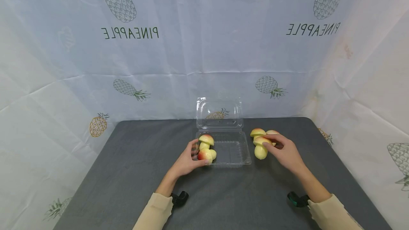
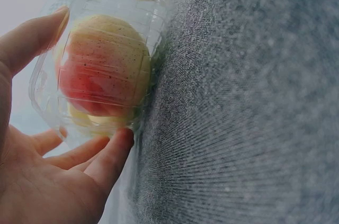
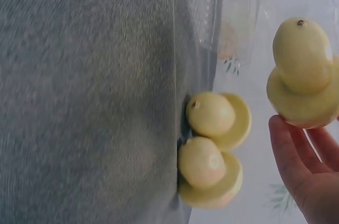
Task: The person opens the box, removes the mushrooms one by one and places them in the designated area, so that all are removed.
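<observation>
A clear plastic clamshell container (image 1: pixel 233 148) sits on the table with its lid standing up at the back. Two yellow-and-red mushroom-shaped pieces lie along its left side, one behind (image 1: pixel 206 139) and one in front (image 1: pixel 205 154). My left hand (image 1: pixel 186 162) grips the container's front left corner, thumb at the front rim and fingers against the side wall. To the right of the container, my right hand (image 1: pixel 287 153) holds a mushroom-shaped piece (image 3: pixel 302 57) by its cap, raised off the table. Two similar pieces (image 3: pixel 211 114) (image 3: pixel 201 163) lie side by side beyond it.
The dark grey table (image 1: pixel 140 166) ends at a back edge just behind the container. A white cloth (image 1: pixel 207 52) with pineapple prints hangs behind and at both sides. The upright lid (image 1: pixel 218 111) stands close to that cloth.
</observation>
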A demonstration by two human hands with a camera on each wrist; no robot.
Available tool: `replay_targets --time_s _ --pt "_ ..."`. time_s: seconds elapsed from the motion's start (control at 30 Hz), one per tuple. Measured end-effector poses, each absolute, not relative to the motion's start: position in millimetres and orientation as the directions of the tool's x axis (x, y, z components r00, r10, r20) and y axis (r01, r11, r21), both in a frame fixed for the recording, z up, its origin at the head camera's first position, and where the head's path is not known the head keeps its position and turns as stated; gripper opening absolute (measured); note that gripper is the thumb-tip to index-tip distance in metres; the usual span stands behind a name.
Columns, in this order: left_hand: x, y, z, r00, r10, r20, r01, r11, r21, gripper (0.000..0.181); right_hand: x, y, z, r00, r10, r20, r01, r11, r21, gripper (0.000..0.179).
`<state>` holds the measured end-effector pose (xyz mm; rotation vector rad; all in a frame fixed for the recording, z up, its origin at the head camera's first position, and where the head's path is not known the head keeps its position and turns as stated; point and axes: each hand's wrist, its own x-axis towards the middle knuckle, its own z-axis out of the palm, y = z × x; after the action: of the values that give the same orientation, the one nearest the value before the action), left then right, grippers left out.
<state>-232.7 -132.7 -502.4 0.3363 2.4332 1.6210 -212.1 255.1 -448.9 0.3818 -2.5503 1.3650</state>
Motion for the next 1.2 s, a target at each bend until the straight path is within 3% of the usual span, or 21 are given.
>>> replay_targets --time_s 1.2 --pt "-231.9 -132.8 -500.8 -0.953 0.301 -0.043 0.07 0.356 0.932 0.099 -230.5 322.4 -453.3 -0.951 0.086 0.298 -0.195 0.582 -0.789 0.05"
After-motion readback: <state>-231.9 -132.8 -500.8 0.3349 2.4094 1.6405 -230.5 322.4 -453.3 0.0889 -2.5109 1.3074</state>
